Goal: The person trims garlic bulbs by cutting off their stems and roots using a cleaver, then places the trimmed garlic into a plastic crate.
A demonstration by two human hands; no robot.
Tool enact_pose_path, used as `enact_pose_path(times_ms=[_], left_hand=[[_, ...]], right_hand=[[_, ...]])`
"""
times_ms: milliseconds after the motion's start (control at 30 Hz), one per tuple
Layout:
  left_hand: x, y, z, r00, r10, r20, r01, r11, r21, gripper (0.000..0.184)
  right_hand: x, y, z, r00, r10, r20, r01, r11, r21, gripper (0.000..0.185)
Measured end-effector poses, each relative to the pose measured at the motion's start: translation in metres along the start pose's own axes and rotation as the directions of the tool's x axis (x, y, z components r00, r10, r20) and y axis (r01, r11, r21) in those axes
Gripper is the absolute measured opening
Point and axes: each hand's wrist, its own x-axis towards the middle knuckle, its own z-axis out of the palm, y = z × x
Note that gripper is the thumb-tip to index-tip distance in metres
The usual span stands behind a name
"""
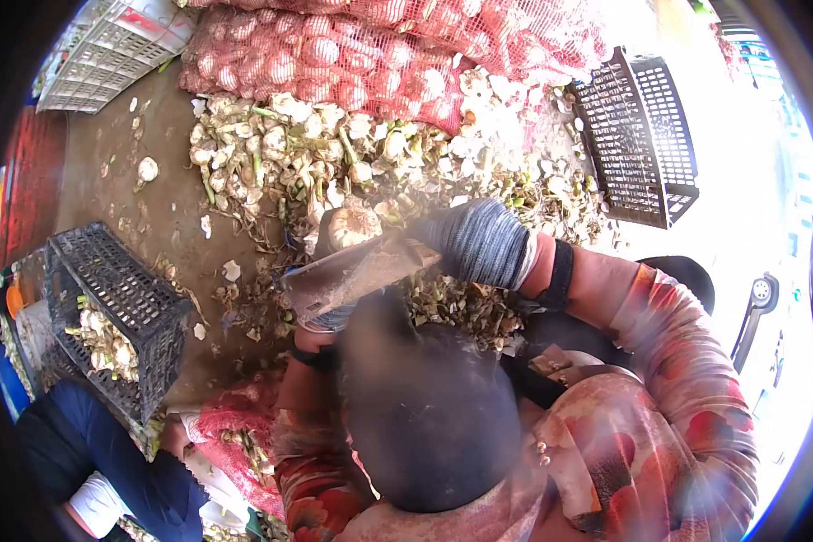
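My right hand (474, 239), in a grey-blue knitted glove, is closed on a knife with a broad, dirt-stained blade (357, 275). Its fingers are blurred, and the handle is hidden in them. The blade reaches across in front of my left hand (328, 320), also gloved and mostly covered by it. Just beyond the blade's upper edge, a pale garlic bulb (353, 226) sits in the left hand's grip. Black bands circle both wrists. Past the hands lies a heap of garlic bulbs and cut stems (275, 149).
Red mesh sacks of garlic (325, 63) lie behind the heap. A black crate (628, 135) stands on its side at right. Another dark crate (122, 303) with garlic is at left, near a co-worker's dark sleeve (108, 443). A white crate (117, 54) is at upper left.
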Motion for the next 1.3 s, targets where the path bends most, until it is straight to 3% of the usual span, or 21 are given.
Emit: enact_pose_path(times_ms=[233, 367, 400, 433, 500, 533, 567, 633, 700, 733, 767, 800, 867, 900, 1000, 1033, 1067, 1100, 1167, 1233, 1300], left_hand=[[0.007, 0.044, 0.002, 0.993, -0.109, 0.040, 0.115, 0.974, -0.194, 0.070], [-0.008, 0.083, -0.040, 0.985, -0.063, -0.158, 0.009, 0.947, -0.320, 0.053], [-0.017, 0.089, -0.064, 0.943, -0.139, -0.302, 0.022, 0.932, -0.362, 0.048], [-0.026, 0.085, -0.092, 0.851, -0.192, -0.489, -0.087, 0.867, -0.491, 0.044], [-0.031, 0.081, -0.145, 0.757, -0.010, -0.654, -0.607, 0.361, -0.708, 0.039], [-0.040, 0.089, -0.159, 0.624, -0.289, -0.726, -0.663, 0.296, -0.687, 0.043], [-0.043, 0.074, -0.167, 0.627, -0.286, -0.724, -0.661, 0.295, -0.690, 0.043], [-0.044, 0.025, -0.168, 0.647, -0.495, -0.580, -0.462, 0.350, -0.815, 0.050], [0.005, 0.003, -0.117, 0.698, -0.577, -0.424, 0.214, 0.733, -0.646, 0.050], [0.015, -0.008, -0.078, 0.775, -0.466, -0.428, 0.154, 0.795, -0.586, 0.043], [0.040, -0.016, -0.055, 0.761, -0.559, -0.329, 0.439, 0.817, -0.374, 0.034], [0.051, -0.056, -0.021, 0.788, -0.566, -0.241, 0.399, 0.769, -0.500, 0.046], [0.076, -0.081, 0.006, 0.680, -0.707, -0.195, 0.732, 0.668, 0.130, 0.051], [0.077, -0.085, 0.019, 0.772, -0.531, -0.349, 0.635, 0.621, 0.460, 0.047], [0.074, -0.138, 0.037, 0.766, -0.580, -0.277, 0.632, 0.760, 0.154, 0.044], [0.069, -0.133, 0.038, 0.669, -0.719, -0.188, 0.523, 0.635, -0.569, 0.041], [0.061, -0.130, 0.041, 0.635, -0.772, 0.000, 0.161, 0.132, -0.978, 0.038], [0.047, -0.126, 0.045, 0.632, -0.775, 0.008, 0.169, 0.127, -0.977, 0.038], [0.025, -0.092, 0.039, 0.883, -0.434, -0.181, 0.279, 0.793, -0.542, 0.034], [0.020, -0.031, 0.013, 0.978, -0.036, -0.203, 0.103, 0.940, 0.326, 0.031], [0.023, 0.023, -0.002, 0.920, -0.303, -0.248, 0.268, 0.949, -0.164, 0.030]], right_hand=[[-0.005, 0.033, 0.025, 0.995, 0.087, 0.052, -0.084, 0.994, -0.064, 0.033], [-0.013, 0.143, 0.067, 0.863, 0.493, 0.110, -0.489, 0.870, -0.067, 0.031], [-0.029, 0.126, 0.047, 0.930, 0.367, 0.007, -0.360, 0.916, -0.176, 0.032], [-0.033, 0.111, 0.037, 0.843, 0.534, -0.059, -0.537, 0.842, -0.054, 0.030], [-0.047, 0.124, 0.045, 0.829, 0.553, -0.081, -0.553, 0.833, 0.026, 0.033], [-0.050, 0.126, 0.047, 0.842, 0.529, -0.107, -0.524, 0.849, 0.066, 0.034], [-0.051, 0.122, 0.051, 0.840, 0.531, -0.110, -0.527, 0.847, 0.069, 0.034], [-0.040, 0.111, 0.056, 0.834, 0.541, -0.112, -0.524, 0.838, 0.150, 0.036], [-0.032, 0.099, 0.062, 0.851, 0.518, -0.082, -0.504, 0.851, 0.144, 0.039], [-0.030, 0.094, 0.063, 0.861, 0.505, -0.055, -0.499, 0.861, 0.102, 0.039], [-0.025, 0.086, 0.064, 0.868, 0.496, -0.028, -0.494, 0.867, 0.061, 0.040], [-0.022, 0.079, 0.060, 0.865, 0.501, 0.013, -0.501, 0.863, 0.055, 0.040], [-0.017, 0.057, 0.043, 0.863, 0.500, 0.075, -0.503, 0.863, 0.045, 0.037], [-0.017, 0.060, 0.048, 0.871, 0.485, 0.073, -0.488, 0.872, 0.034, 0.033], [-0.011, 0.054, 0.041, 0.920, 0.388, 0.065, -0.391, 0.920, 0.042, 0.027], [-0.005, 0.056, 0.044, 0.916, 0.387, 0.107, -0.390, 0.921, 0.010, 0.024], [0.003, 0.046, 0.036, 0.927, 0.361, 0.101, -0.364, 0.932, 0.008, 0.022], [0.010, 0.034, 0.031, 0.936, 0.336, 0.101, -0.339, 0.941, 0.010, 0.021], [0.028, 0.029, 0.040, 0.979, 0.192, 0.066, -0.197, 0.978, 0.072, 0.019], [0.033, 0.035, 0.039, 0.984, 0.172, 0.050, -0.174, 0.984, 0.038, 0.022], [0.029, 0.079, 0.057, 0.920, 0.340, 0.195, -0.354, 0.935, 0.036, 0.027]])
